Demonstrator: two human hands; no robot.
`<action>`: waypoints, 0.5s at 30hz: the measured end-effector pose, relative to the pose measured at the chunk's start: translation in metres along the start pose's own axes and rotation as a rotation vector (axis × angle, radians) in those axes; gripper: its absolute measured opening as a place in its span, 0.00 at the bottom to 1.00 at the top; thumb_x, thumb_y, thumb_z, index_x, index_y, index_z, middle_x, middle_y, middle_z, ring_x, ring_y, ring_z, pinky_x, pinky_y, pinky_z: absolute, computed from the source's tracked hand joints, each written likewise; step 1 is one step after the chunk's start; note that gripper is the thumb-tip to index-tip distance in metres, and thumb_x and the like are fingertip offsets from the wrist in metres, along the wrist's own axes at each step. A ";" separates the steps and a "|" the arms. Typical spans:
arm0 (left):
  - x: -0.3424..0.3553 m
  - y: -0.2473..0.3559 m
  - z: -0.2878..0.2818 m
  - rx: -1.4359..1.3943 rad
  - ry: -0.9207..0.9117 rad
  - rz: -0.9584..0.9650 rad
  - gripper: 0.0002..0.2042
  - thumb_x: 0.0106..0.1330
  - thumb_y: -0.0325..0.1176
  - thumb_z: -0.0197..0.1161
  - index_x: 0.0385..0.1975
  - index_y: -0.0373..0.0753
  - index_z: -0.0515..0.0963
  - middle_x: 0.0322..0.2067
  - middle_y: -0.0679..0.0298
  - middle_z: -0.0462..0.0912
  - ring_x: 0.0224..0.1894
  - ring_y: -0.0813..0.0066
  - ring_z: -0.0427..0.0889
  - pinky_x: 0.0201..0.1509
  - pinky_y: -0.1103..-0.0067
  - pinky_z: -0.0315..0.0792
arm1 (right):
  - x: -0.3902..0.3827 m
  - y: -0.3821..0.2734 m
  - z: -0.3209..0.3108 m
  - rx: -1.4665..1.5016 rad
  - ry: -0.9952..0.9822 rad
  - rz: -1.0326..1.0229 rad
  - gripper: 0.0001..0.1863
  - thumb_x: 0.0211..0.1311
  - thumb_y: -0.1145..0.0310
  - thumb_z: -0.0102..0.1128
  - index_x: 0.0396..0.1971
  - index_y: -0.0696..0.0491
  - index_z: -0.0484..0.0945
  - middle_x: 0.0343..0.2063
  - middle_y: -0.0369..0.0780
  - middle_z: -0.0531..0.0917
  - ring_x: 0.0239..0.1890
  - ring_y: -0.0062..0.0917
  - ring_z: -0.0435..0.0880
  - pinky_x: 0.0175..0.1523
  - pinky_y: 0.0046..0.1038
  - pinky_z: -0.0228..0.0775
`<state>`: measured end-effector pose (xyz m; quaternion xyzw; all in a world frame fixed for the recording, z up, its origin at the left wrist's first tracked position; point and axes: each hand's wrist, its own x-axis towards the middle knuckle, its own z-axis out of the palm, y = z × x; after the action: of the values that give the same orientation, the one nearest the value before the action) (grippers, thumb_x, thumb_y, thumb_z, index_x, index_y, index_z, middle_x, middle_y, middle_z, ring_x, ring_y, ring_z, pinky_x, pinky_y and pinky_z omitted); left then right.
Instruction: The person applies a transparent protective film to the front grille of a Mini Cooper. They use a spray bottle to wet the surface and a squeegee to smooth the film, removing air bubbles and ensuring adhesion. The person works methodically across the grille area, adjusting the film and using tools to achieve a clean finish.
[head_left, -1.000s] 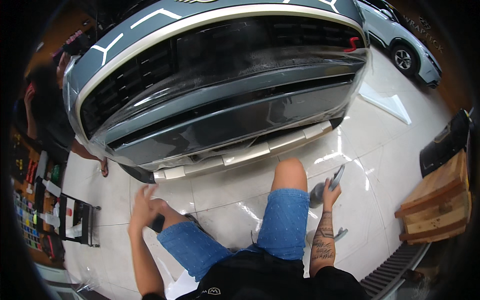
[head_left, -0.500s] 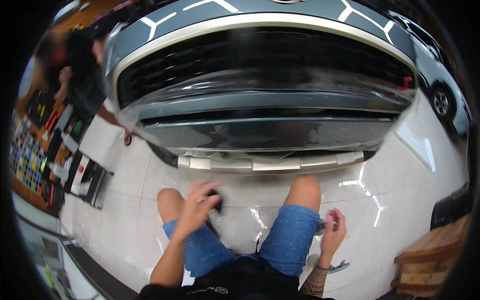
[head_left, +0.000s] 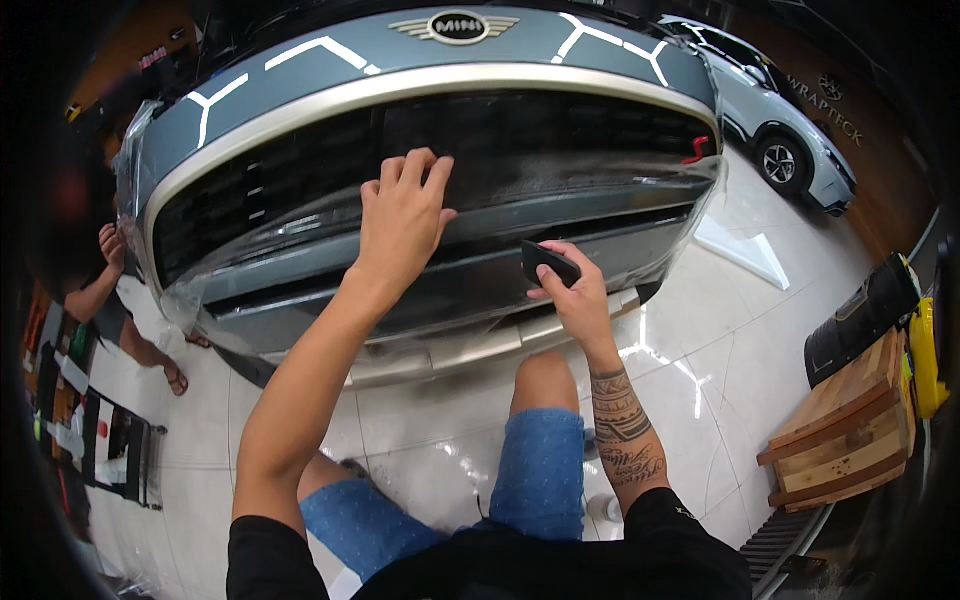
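In front of me is the front end of a grey-blue car (head_left: 330, 75), its lower part covered with loose clear film (head_left: 250, 245). My left hand (head_left: 405, 215) reaches up to the dark grille (head_left: 300, 170). Its fingers are bent and a little apart, with the thumb held away; whether the fingertips touch the film I cannot tell. Lower and to the right, my right hand (head_left: 575, 285) grips a flat black squeegee (head_left: 545, 263) between thumb and fingers, close to the bumper (head_left: 470, 275).
Another person (head_left: 100, 265) stands at the left beside the car, near a black cart (head_left: 120, 450). A wooden step box (head_left: 845, 430) is at the right, with a black roll-shaped thing (head_left: 860, 320) behind it. A light-coloured car (head_left: 775, 110) is parked at the back right.
Both hands have risen from beside my knees to the car's front. A dark thing was at my left hand before; now the squeegee is in my right hand. The view has shifted.
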<state>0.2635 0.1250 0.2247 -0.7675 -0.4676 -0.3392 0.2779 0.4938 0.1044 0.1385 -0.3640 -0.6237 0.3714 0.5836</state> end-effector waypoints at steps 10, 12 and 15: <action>0.009 -0.005 0.017 0.085 -0.025 0.097 0.07 0.60 0.26 0.59 0.37 0.42 0.73 0.33 0.64 0.74 0.37 0.65 0.77 0.43 0.69 0.64 | 0.048 -0.017 0.003 -0.901 -0.095 -0.781 0.18 0.44 0.82 0.60 0.39 0.53 0.82 0.39 0.41 0.76 0.45 0.36 0.77 0.46 0.33 0.76; 0.006 -0.005 0.017 0.053 -0.129 0.064 0.08 0.61 0.27 0.61 0.39 0.42 0.73 0.34 0.65 0.77 0.39 0.64 0.78 0.44 0.68 0.63 | 0.052 -0.013 0.003 -0.944 -0.088 -0.843 0.17 0.45 0.82 0.59 0.39 0.54 0.81 0.38 0.41 0.76 0.44 0.36 0.76 0.46 0.33 0.75; 0.009 -0.009 0.014 0.062 -0.211 0.091 0.09 0.62 0.29 0.62 0.41 0.42 0.73 0.35 0.65 0.80 0.39 0.66 0.80 0.46 0.66 0.62 | 0.059 -0.011 0.008 -0.983 -0.106 -0.882 0.16 0.47 0.81 0.57 0.39 0.55 0.79 0.37 0.41 0.76 0.44 0.36 0.75 0.45 0.32 0.75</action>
<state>0.2620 0.1441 0.2237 -0.8104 -0.4691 -0.2293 0.2658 0.4827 0.1509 0.1750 -0.2797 -0.8391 -0.2128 0.4153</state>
